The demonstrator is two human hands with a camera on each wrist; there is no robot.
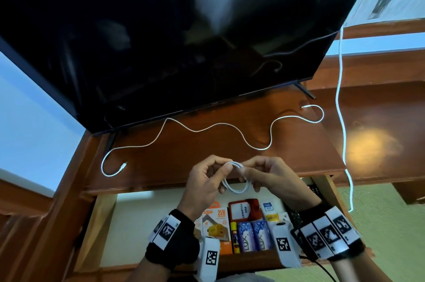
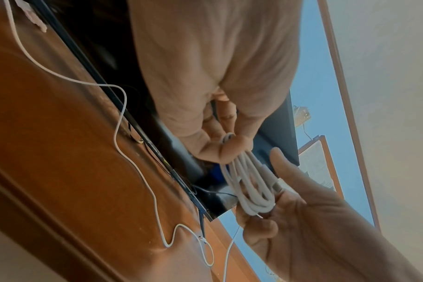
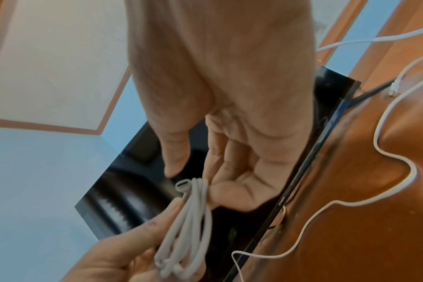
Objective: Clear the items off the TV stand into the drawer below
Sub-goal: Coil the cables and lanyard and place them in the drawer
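Observation:
A white cable wound into a small coil (image 1: 236,178) hangs between my two hands, above the front edge of the wooden TV stand (image 1: 161,162) and the open drawer (image 1: 99,224). My left hand (image 1: 224,177) pinches one side of the coil (image 2: 249,187) and my right hand (image 1: 247,173) pinches the other side (image 3: 188,229); a plug end (image 3: 182,186) sticks out by the right thumb. A second white cable (image 1: 218,124) lies loose in waves across the stand top, with both plug ends free.
The black TV (image 1: 161,28) stands at the back of the stand on thin legs. A third white cable (image 1: 342,120) hangs down past the stand's right end. The drawer holds an orange charger box (image 1: 217,219), a red card holder (image 1: 243,209) and purple soap bars (image 1: 250,235).

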